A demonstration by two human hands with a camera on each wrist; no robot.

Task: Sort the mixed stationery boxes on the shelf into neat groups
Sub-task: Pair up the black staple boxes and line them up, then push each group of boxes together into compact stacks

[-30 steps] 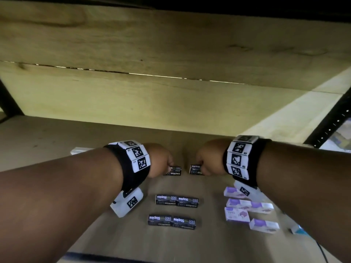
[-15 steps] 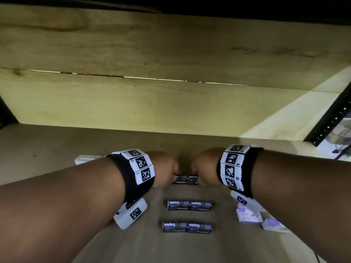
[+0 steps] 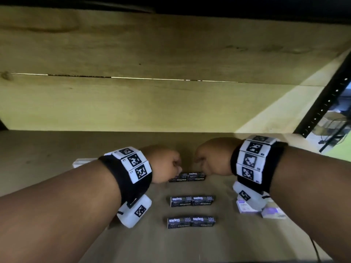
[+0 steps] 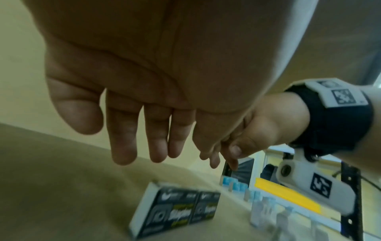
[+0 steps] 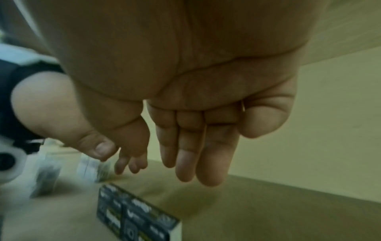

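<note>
Overhead: the upper board [image 3: 171, 44] roofs the bay low over both wrists; little room to lift
12 o'clock: bare shelf [image 3: 57, 141] runs back to the rear wall [image 3: 133, 107]; open
Centre: three rows of staple boxes, far [image 3: 187, 177], middle [image 3: 192, 200], near [image 3: 191, 222]; bare strips between rows
3 o'clock: purple boxes [image 3: 247, 207] beside the black upright [image 3: 322, 103]; tight
9 o'clock: a pale box [image 3: 83, 161]; bare shelf around it
6 o'clock: open front edge

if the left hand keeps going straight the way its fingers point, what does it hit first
Its fingers point down and forward, above the shelf board. The left hand would probably meet bare board just beyond the back pair of staples boxes, then the back wall. Depth is uncertain.
</note>
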